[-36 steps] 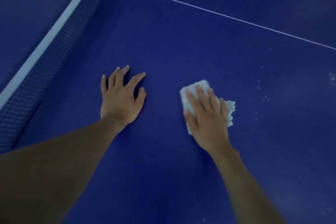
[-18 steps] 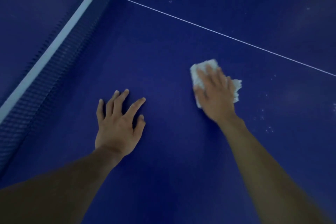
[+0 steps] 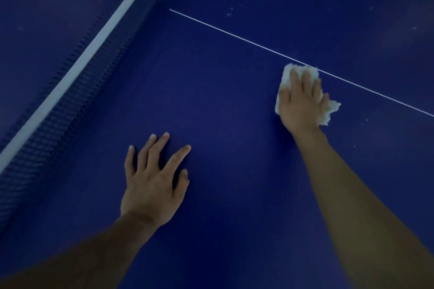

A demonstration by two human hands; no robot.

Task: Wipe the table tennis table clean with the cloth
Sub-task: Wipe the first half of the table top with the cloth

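Pressed cloth (image 3: 332, 108) flat under straight R hand (image 3: 301, 105) fingers (image 3: 306, 82), specks (image 3: 229, 12) ahead past line (image 3: 234, 36); rested L hand (image 3: 152, 185) splayed, farther back.

Matt smooth table (image 3: 223, 101); fluffy white cloth (image 3: 332, 110); mesh net (image 3: 58, 124)

I see a dark mesh net (image 3: 70, 112), white band (image 3: 90, 46) along its top. Pale specks (image 3: 229, 11) lie near the net's far end.
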